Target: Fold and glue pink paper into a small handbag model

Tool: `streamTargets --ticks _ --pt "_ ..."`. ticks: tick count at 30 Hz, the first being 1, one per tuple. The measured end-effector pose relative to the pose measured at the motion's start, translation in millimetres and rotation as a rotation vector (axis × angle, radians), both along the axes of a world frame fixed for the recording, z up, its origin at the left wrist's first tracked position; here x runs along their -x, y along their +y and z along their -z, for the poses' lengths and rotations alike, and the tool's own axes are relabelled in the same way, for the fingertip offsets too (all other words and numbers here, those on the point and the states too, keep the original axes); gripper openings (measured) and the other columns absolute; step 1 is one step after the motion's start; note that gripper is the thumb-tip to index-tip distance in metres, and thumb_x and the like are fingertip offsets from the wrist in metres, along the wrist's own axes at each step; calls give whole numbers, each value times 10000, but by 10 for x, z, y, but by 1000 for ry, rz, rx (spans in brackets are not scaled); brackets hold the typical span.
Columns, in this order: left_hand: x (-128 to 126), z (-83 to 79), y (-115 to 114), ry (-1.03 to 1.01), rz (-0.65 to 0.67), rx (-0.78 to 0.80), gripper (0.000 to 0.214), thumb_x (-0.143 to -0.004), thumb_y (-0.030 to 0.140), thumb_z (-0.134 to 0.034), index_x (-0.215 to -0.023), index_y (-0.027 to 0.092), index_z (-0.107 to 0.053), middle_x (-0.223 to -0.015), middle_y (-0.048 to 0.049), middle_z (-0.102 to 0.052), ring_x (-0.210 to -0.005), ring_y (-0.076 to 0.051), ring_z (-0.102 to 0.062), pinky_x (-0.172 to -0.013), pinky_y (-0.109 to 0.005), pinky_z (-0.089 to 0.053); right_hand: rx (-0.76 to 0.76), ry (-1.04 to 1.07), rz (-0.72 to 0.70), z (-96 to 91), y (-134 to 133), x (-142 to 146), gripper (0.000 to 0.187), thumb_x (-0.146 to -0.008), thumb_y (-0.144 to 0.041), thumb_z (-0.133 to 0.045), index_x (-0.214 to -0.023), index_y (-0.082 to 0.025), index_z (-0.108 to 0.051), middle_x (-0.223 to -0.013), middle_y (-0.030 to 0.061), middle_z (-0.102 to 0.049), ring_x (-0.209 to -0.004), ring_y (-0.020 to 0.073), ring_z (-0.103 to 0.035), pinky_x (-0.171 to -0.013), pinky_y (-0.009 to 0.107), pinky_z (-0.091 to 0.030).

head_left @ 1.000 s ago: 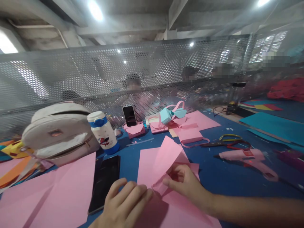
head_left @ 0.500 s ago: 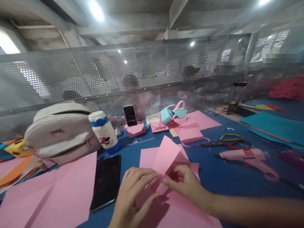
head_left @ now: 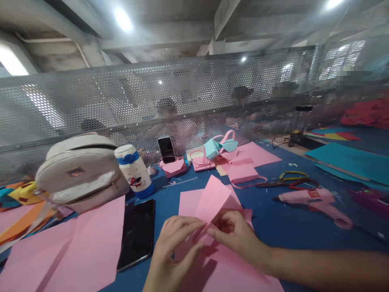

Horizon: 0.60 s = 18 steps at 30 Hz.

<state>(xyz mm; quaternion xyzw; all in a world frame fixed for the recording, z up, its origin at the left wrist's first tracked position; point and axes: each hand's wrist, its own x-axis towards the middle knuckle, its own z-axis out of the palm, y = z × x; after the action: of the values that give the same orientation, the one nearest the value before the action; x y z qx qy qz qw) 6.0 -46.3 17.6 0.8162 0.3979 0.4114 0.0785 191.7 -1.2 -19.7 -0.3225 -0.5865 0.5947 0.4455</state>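
Right between the two sets of fingers, above flat pink paper (head_left: 234,271) on the blue counter (head_left: 282,227), a folded pink sheet (head_left: 214,196) stands half upright. The right hand (head_left: 240,239) grasps its lower right side between thumb and fingers; the left hand (head_left: 176,243) lays its fingertips against the fold, thumb apart, and whether it grips I can't tell. Left of the left fingers I count one black phone (head_left: 138,233) lying flat, then a large creased pink sheet (head_left: 94,243). Farther that way, one white-and-blue bottle (head_left: 133,172) with a printed figure is lidded, contents hidden; beside it one pale backpack (head_left: 85,162) bears a small plate (head_left: 75,172) too blurred to read. Straight beyond the fingers sit three small pink paper bags (head_left: 173,167), a second phone (head_left: 166,150) upright at the leftmost, in or behind it I can't say. Right of the right fingers lie one pair of scissors (head_left: 296,179), yellow and red at the handles, and one pink hot glue gun (head_left: 322,202).
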Motion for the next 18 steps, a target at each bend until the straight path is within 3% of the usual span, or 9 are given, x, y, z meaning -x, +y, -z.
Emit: streamTargets --ticks 10,18 --pt "15 33 0 -5 11 18 299 -899 181 -655 -1168 309 -645 -1033 -11 -705 -943 -192 -640 -801 -326 -501 15 -16 54 49 -17 1 343 -723 -480 -758 -784 -168 -627 -729 22 -631 -704 156 -592 -668 291 -484" --pt "-42 -42 -11 26 -36 -83 219 -870 115 -652 -1021 274 -663 -913 14 -727 -838 -178 -661 -788 -334 -456 -26 -26 11 66 -24 4 312 -740 -453 -760 -788 -159 -667 -755 53 -674 -737 184 -617 -698 318 -496"
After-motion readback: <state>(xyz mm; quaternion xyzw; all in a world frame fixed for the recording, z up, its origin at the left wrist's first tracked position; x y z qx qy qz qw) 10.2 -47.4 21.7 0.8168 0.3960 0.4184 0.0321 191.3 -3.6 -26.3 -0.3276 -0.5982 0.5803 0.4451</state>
